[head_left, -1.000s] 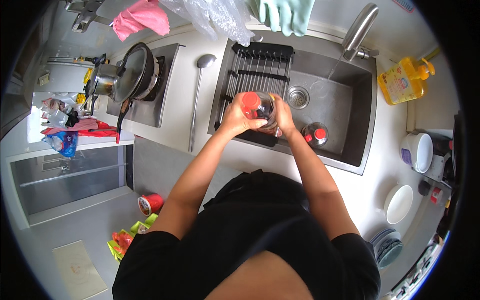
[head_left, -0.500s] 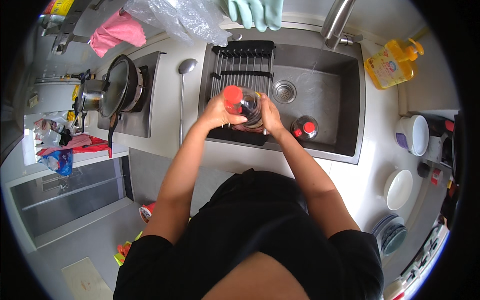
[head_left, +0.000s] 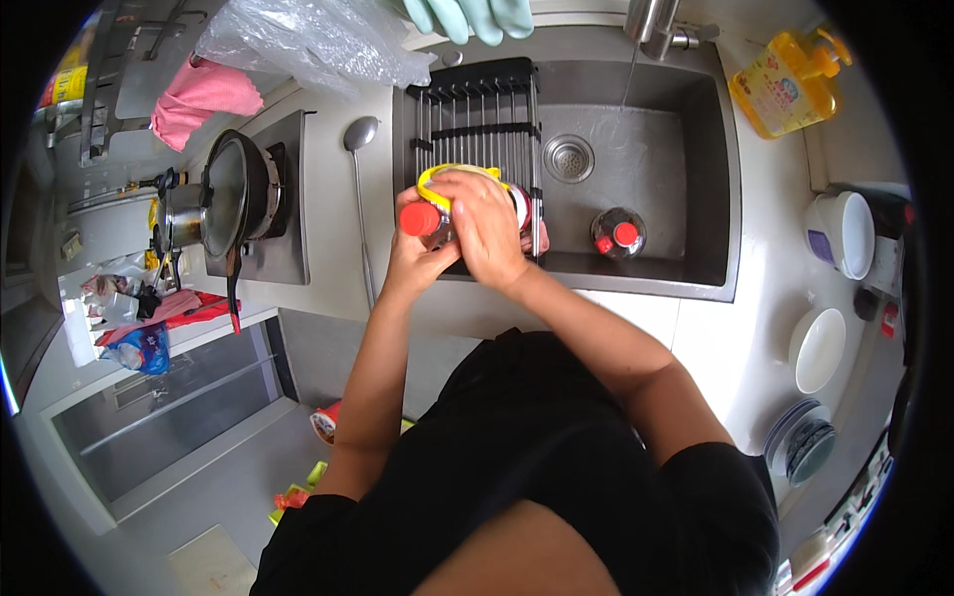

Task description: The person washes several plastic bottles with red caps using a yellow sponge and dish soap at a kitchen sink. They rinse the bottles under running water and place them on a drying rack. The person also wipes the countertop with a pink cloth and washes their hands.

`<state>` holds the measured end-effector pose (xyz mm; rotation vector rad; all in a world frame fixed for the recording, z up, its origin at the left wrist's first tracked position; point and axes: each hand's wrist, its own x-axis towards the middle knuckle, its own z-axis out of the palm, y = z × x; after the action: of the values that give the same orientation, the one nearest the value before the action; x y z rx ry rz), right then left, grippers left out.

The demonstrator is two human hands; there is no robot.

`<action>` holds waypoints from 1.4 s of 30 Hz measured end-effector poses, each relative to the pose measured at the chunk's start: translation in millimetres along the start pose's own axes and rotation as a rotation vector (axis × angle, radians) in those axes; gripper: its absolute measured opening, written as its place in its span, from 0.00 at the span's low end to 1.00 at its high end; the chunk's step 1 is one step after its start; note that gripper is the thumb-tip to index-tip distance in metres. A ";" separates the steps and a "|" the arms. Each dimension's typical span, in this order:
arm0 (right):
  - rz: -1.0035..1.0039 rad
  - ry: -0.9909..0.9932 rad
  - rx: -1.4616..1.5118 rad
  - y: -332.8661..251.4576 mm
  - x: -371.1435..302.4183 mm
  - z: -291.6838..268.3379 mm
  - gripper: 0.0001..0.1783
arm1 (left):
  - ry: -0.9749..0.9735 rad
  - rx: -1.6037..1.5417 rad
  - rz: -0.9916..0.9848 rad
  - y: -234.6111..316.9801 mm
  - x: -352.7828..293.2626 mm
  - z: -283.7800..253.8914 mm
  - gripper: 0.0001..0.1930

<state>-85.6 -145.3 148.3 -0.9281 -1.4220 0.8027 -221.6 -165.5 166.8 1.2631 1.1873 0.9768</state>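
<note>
Over the drying rack (head_left: 477,109) at the sink's left side, I hold a clear plastic bottle (head_left: 419,219) with a red cap in both hands. It lies tilted, cap toward the left. My left hand (head_left: 417,266) wraps it from below near the cap. Across its side lies my right hand (head_left: 484,230), fingers pressed together by a yellow band (head_left: 433,189) around the bottle. Much of the bottle is hidden by my fingers. A second bottle (head_left: 616,234), dark-looking with a red cap, stands in the sink's near part.
Water runs from the faucet (head_left: 656,30) into the sink (head_left: 666,149). A yellow soap pump bottle (head_left: 785,89) stands at the back right. Left of the sink are a ladle (head_left: 362,134) and a lidded pan (head_left: 234,194). Bowls (head_left: 818,350) line the right counter.
The bottle in my hands has turned from cap-up to tilted, its cap swinging left and nearer to me. My right hand has moved from its right side to over it.
</note>
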 end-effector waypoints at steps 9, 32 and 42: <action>0.585 -0.161 0.145 106.1 -20.5 -5.3 0.28 | 0.003 0.182 0.109 -22.3 -5.1 2.9 0.44; 0.489 -0.410 0.129 55.2 13.4 -33.9 0.25 | 0.008 0.242 0.003 -14.1 3.8 12.5 0.44; 0.377 -0.084 0.066 25.4 -86.7 -33.5 0.27 | 0.042 0.065 -0.002 -20.8 8.3 14.3 0.45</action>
<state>-51.5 -213.2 89.1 -1.1404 -1.2998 1.1727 -207.9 -161.7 144.4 1.2975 1.2614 0.9742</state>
